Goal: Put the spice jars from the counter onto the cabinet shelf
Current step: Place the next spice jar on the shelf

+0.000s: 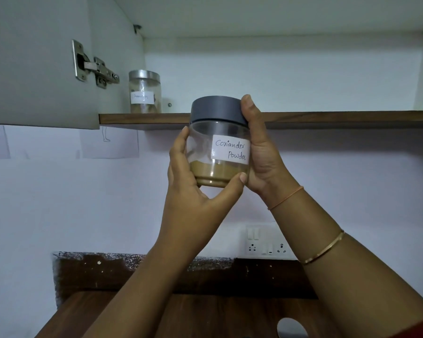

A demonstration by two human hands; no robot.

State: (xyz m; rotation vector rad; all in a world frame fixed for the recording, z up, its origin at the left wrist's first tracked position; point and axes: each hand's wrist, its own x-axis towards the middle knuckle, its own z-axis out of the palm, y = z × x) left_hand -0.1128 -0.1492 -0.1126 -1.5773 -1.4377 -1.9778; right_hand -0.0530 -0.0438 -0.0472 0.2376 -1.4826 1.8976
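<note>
**A:** Head view: where is the jar?

**B:** The coriander jar is held up in mid-air at frame centre, upright, its long axis vertical, its grey lid overlapping the front edge of the cabinet shelf. Both hands grip it. The left hand cups the lower left side, thumb curled under the base. The right hand presses flat along the right wall, thumb up against the lid. Neither hand is spread free; both are closed on the jar.

**A:** And what does the next move turn on?

**B:** The shelf surface lies at twelve o'clock from the hands, and the jar's base hangs below the shelf edge. My guess is that it must rise before going in. Both hands look equally near.

**A:** Contents?

**B:** Tan powder fills roughly the bottom quarter; the label reads "Coriander Powder". A steel-lidded jar already stands on the shelf at ten o'clock, well apart, with pale brown pieces inside; its label is unreadable. The worktop lies at six o'clock, with no other jars visible on it.
</note>
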